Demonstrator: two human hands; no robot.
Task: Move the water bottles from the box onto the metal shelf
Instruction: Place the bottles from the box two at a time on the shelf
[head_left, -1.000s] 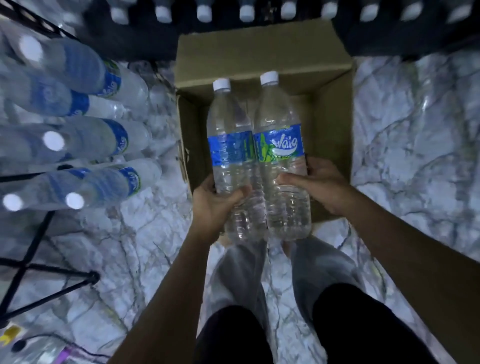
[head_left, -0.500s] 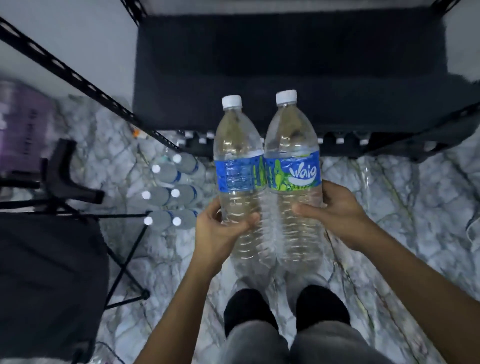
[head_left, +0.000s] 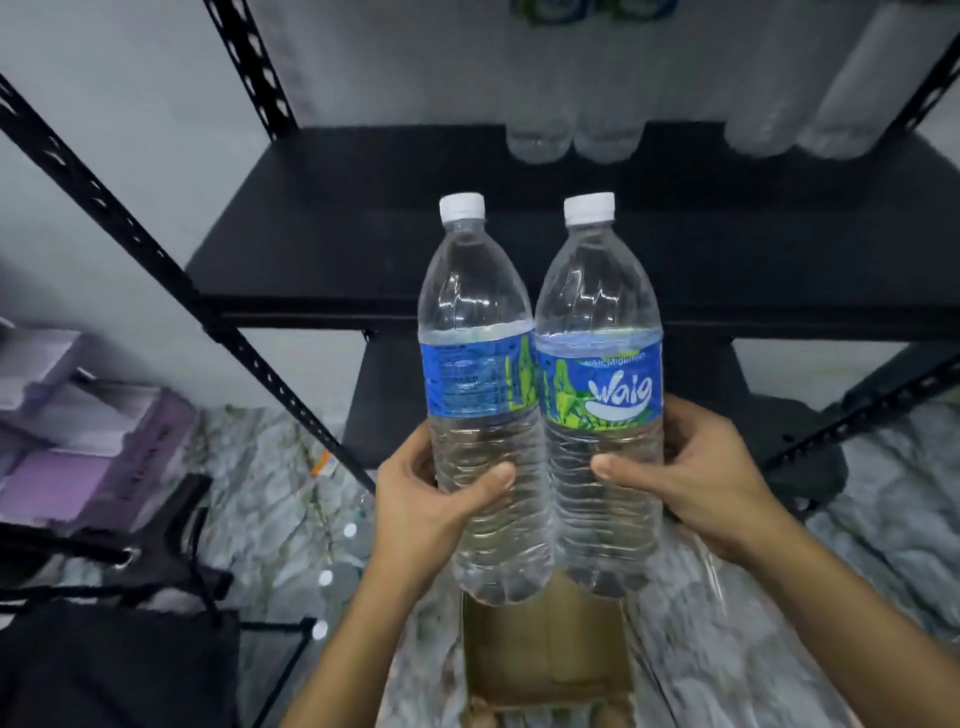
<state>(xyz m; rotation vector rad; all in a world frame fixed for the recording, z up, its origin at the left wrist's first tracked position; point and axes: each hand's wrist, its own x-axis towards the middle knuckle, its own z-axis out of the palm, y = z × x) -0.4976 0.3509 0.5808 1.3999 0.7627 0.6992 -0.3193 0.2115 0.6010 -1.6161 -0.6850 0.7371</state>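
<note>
Our left hand (head_left: 431, 499) and right hand (head_left: 691, 483) grasp the two water bottles (head_left: 483, 395) low; their caps (head_left: 462, 206) may clip the metal shelf (head_left: 363, 218)

Grey-veined marble floor (head_left: 857, 597); pale wall (head_left: 104, 104); purple boxes (head_left: 78, 467) left.
</note>
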